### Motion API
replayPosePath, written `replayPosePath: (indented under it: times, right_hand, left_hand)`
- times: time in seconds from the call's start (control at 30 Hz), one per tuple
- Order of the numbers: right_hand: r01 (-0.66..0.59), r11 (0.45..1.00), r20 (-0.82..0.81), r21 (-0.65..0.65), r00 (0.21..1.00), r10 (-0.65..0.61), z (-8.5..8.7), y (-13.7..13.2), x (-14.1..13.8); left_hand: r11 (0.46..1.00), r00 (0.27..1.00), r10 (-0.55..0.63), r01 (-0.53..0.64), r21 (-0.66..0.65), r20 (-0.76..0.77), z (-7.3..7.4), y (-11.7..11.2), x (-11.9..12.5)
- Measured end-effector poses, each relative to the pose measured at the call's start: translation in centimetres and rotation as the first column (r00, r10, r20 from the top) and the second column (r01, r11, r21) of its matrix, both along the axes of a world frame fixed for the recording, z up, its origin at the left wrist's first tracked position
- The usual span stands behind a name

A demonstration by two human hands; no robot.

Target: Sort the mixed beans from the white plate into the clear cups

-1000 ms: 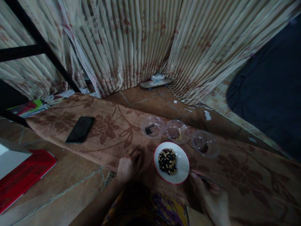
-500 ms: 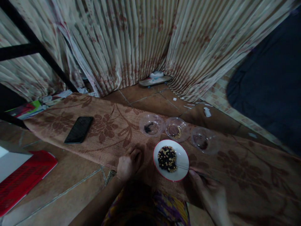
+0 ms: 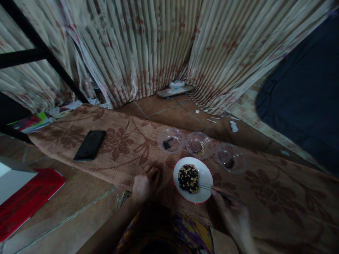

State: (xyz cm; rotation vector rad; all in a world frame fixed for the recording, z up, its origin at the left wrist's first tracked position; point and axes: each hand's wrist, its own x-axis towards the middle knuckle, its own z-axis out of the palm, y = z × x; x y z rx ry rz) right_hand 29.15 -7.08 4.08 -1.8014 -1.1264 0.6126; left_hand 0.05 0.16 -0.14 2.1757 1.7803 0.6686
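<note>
A white plate (image 3: 206,173) with a red rim holds a mixed pile of black and yellowish beans or grains (image 3: 188,178). My right hand (image 3: 233,211) is at the plate's lower right edge, closed on thin metal tweezers (image 3: 205,186) whose tips reach the right side of the pile. To the left of the plate, my left hand (image 3: 145,184) rests on the cloth as a loose fist, with nothing visible in it. Behind the plate stand three clear plastic bowls: one with black grains (image 3: 171,141), one with yellowish grains (image 3: 199,145), one with dark reddish ones (image 3: 230,158).
A brown patterned cloth (image 3: 119,141) covers the long narrow table. A black phone (image 3: 90,145) lies on its left part. A red and white box (image 3: 31,197) is on the tiled floor at left. Beyond the table hang striped curtains (image 3: 148,49), with a skateboard (image 3: 174,91) at their foot.
The tweezers and my right hand have shifted only slightly at the plate's edge, their tips still at the pile. My left hand and the bowls stay where they were.
</note>
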Motion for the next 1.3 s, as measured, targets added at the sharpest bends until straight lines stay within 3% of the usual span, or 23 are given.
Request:
replayPosePath:
  times: [0.37, 1.3]
  right_hand:
    - [-0.021, 1.000, -0.013, -0.023, 1.000, 0.020, -0.63, -0.20, 0.24]
    - [0.002, 0.999, -0.017, -0.038, 1.000, -0.002, -0.02, 0.03, -0.62]
  left_hand:
    - [1.000, 1.000, 0.011, -0.011, -0.015, -0.014, 0.12, -0.01, 0.16]
    - [0.999, 1.000, -0.001, 0.002, 0.043, -0.021, -0.02, -0.08, 0.09]
